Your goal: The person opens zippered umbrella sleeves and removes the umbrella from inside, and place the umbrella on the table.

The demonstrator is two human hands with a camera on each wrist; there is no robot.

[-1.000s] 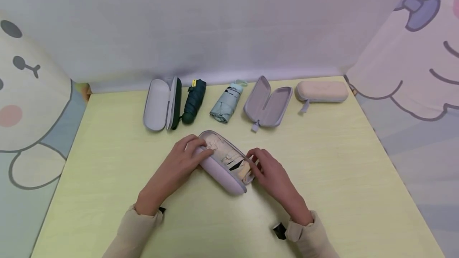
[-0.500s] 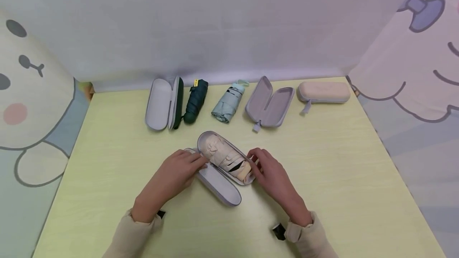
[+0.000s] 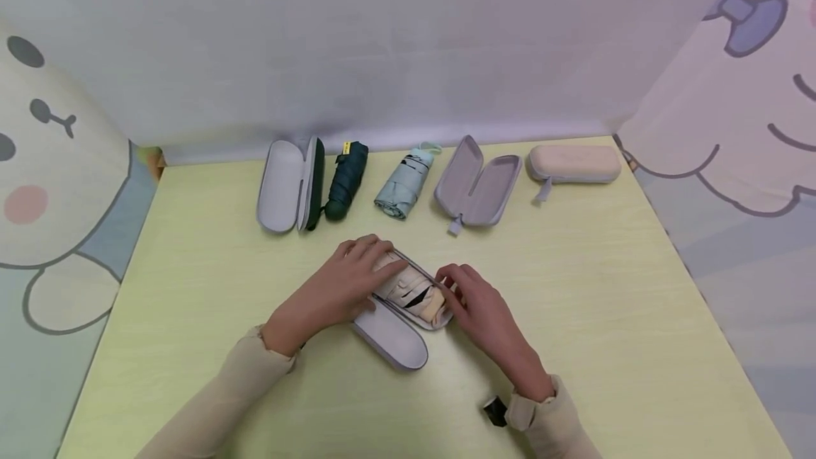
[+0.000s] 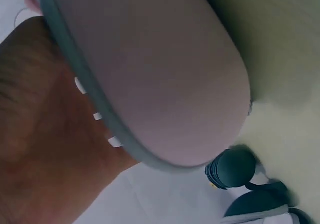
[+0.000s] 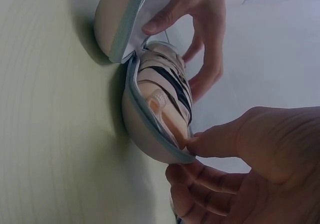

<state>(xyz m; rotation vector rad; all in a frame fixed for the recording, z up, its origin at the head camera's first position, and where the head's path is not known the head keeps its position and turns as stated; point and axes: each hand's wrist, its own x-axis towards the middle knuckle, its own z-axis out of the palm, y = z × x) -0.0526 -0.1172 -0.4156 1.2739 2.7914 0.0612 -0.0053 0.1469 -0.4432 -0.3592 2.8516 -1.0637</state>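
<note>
A lilac-pink zip case (image 3: 392, 335) lies unfolded on the table, its pale lining showing in one half. In the other half sits a folded cream umbrella (image 3: 417, 292) with black stripes. My left hand (image 3: 347, 278) lies across the umbrella's far end, fingers extended over it, thumb above the bare half. Between thumb and fingers, my right hand (image 3: 478, 307) pinches the rim at the case's near right end; the right wrist view shows the thumb (image 5: 215, 140) inside and the fingers outside. The left wrist view mostly shows the case's outer shell (image 4: 160, 73).
Along the back of the table stand an open dark-green case (image 3: 280, 186), a dark-green folded umbrella (image 3: 346, 181), a light-blue folded umbrella (image 3: 404, 183), an open lilac-grey case (image 3: 491, 190) and a shut pale-pink case (image 3: 574, 163). A white curtain (image 3: 382, 48) hangs behind.
The case's near half has been folded back, uncovering the umbrella. My left hand has left that half and moved right, onto the umbrella's far end. The right hand stays at the rim.
</note>
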